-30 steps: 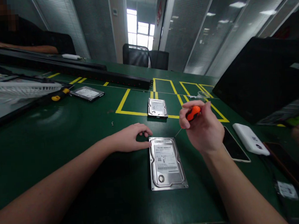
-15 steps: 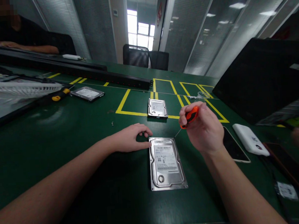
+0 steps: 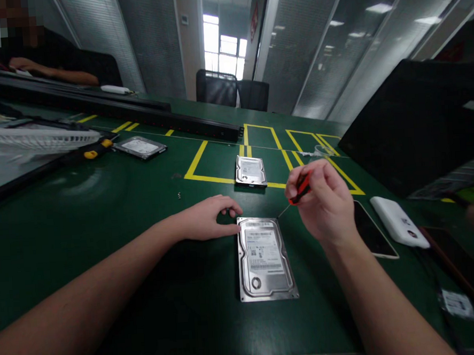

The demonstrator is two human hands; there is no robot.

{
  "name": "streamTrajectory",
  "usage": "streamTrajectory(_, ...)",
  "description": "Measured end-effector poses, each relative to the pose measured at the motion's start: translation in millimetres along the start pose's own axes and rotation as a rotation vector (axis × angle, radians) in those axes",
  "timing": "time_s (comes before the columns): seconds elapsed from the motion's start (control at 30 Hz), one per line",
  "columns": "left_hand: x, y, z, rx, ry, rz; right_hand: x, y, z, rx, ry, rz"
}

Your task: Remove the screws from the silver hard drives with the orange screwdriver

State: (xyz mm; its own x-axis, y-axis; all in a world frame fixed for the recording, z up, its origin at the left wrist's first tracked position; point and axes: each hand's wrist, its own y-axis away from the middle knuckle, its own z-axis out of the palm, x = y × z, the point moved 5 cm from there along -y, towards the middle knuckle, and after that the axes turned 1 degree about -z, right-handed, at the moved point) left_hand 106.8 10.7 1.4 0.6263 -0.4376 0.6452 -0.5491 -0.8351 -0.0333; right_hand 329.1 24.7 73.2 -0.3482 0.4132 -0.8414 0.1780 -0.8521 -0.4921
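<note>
My right hand (image 3: 329, 204) was wrapped around the red-and-black handle of a screwdriver (image 3: 302, 188), its thin shaft slanting down to the far right corner of a hard drive (image 3: 264, 253). That drive lay flat on the green counter (image 3: 181, 320) in front of me, label side up. My left hand (image 3: 203, 219) was loosely curved and gripped nothing, thumb tip at the drive's left edge and fingers curled just beyond its far left corner. Past the drive, a second drive (image 3: 250, 169) lay across a line of yellow tape (image 3: 208, 178); a third drive (image 3: 141, 147) lay farther off to the left. Some tiny pieces (image 3: 179, 195), too small to make out, lay beyond my left hand. Beside my right wrist was a dark-screened phone (image 3: 372, 233).
</note>
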Motion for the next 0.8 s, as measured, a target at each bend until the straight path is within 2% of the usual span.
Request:
streamTrajectory(0.33,0.3,0.1,0.5,-0.002,0.009,-0.003,-0.9,-0.9,0.0,0.003,-0.043,0.034)
streamTrajectory(0.6,1.3,0.4,0.0,-0.007,0.008,-0.02,-2.9,0.3,-0.5,0.009,-0.028,-0.034)
streamTrajectory(0.8,1.5,-0.5,0.7,-0.011,0.007,-0.016,-0.7,-0.4,-3.4,-0.005,-0.045,0.016)
